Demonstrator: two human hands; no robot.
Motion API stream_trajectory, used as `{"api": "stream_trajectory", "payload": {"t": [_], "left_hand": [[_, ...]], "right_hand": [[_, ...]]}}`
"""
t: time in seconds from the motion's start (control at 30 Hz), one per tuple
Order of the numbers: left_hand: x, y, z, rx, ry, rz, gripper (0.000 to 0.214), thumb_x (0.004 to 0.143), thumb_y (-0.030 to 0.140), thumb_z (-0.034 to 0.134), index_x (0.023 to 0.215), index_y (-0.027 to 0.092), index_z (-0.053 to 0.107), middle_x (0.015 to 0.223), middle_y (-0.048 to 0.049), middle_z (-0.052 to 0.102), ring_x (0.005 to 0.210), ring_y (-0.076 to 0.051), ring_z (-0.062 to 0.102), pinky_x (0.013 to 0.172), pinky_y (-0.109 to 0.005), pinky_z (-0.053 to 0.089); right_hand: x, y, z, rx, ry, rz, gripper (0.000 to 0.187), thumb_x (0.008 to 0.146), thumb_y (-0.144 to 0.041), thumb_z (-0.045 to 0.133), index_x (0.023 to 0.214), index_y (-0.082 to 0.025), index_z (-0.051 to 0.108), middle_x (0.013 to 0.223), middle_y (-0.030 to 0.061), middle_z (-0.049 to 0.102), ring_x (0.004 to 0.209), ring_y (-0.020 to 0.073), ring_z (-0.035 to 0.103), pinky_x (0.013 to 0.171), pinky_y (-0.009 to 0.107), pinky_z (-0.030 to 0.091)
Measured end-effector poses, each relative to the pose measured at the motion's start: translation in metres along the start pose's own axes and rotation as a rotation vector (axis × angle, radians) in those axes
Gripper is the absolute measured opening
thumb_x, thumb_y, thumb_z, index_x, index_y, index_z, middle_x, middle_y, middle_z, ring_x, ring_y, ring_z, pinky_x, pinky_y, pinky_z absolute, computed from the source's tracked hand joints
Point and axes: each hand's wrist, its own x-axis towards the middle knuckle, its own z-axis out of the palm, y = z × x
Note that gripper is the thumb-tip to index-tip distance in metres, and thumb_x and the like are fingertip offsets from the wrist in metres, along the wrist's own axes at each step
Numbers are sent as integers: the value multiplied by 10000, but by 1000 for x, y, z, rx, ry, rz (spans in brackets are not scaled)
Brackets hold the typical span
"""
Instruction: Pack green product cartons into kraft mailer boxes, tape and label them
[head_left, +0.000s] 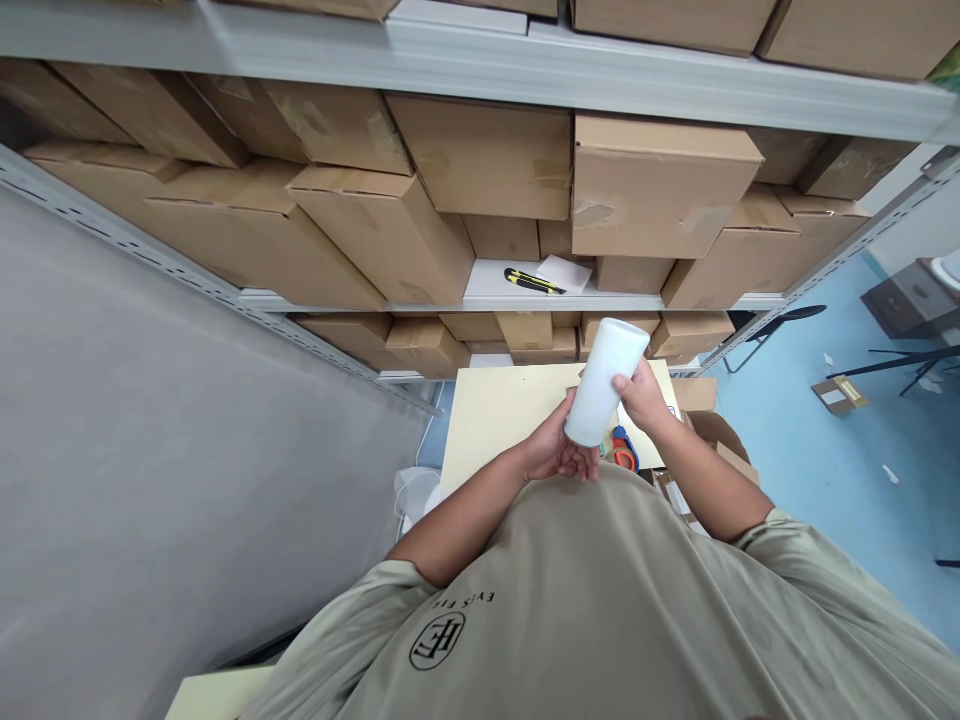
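Note:
I hold a white cylinder (606, 380), tilted with its far end up and to the right, above a pale yellow table (495, 410). My left hand (553, 450) cups its near end from below, fingers curled around it. My right hand (641, 395) grips its side, fingers wrapped on the tube. Just under the cylinder, on the table, lies an orange and blue tape dispenser (624, 452), partly hidden by my hands.
Metal shelving (525, 65) packed with cardboard boxes (660, 185) fills the view ahead. A yellow and black utility knife (532, 282) and a white paper lie on the middle shelf. Open cardboard boxes (716, 430) stand right of the table. A grey wall is on the left, blue floor on the right.

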Motion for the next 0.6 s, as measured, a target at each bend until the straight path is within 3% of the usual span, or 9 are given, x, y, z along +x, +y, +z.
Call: {"api": "stream_trajectory", "payload": {"t": [0.1, 0.2, 0.33, 0.4, 0.47, 0.53, 0.6], "left_hand": [[-1, -3, 4, 46, -12, 61, 1322, 772, 1189, 122, 871, 88, 846, 809, -221, 807, 571, -205, 708, 405, -255, 329], [-3, -6, 8, 97, -12, 124, 1314, 802, 1174, 141, 961, 90, 866, 885, -220, 830, 604, -207, 727, 465, -266, 417], [-8, -6, 15, 236, 24, 200, 1276, 775, 1193, 165, 895, 123, 851, 877, -208, 831, 634, -227, 746, 501, -280, 442], [-11, -6, 16, 373, 193, 334, 1170, 801, 1181, 250, 776, 150, 803, 764, -169, 794, 627, -229, 736, 499, -278, 421], [-14, -6, 14, 530, 456, 540, 1020, 856, 1121, 419, 737, 170, 768, 679, -113, 745, 630, -219, 718, 527, -280, 447], [-17, -6, 11, 638, 675, 751, 872, 906, 1015, 586, 881, 173, 810, 736, -82, 768, 683, -214, 732, 613, -299, 544], [-18, -6, 6, 713, 780, 927, 764, 925, 900, 718, 1155, 179, 826, 920, -93, 829, 803, -229, 781, 733, -338, 633]], "right_hand": [[2, 2, 5, 78, 74, 71, 856, 697, -885, 933, 1211, -285, 604, 900, -8, 685, 733, 198, 645, 558, 287, 506], [2, 0, 8, 157, 91, 143, 804, 684, -808, 986, 1131, -279, 578, 842, -43, 643, 631, 147, 574, 469, 245, 407], [0, -2, 10, 300, 109, 235, 764, 710, -736, 1004, 1149, -298, 558, 807, -69, 630, 587, 137, 567, 438, 238, 402], [-1, -2, 12, 374, 124, 283, 746, 729, -664, 1020, 1192, -315, 550, 791, -90, 622, 580, 139, 584, 453, 241, 452], [0, 0, 14, 461, 141, 363, 704, 774, -628, 1007, 1211, -312, 554, 772, -91, 633, 597, 156, 629, 491, 261, 528], [1, 3, 17, 569, 144, 498, 622, 850, -656, 949, 1177, -278, 579, 730, -66, 652, 610, 185, 671, 517, 290, 582], [2, 7, 19, 674, 135, 647, 544, 936, -705, 853, 1090, -244, 606, 672, -32, 662, 581, 199, 676, 503, 298, 592]]}}
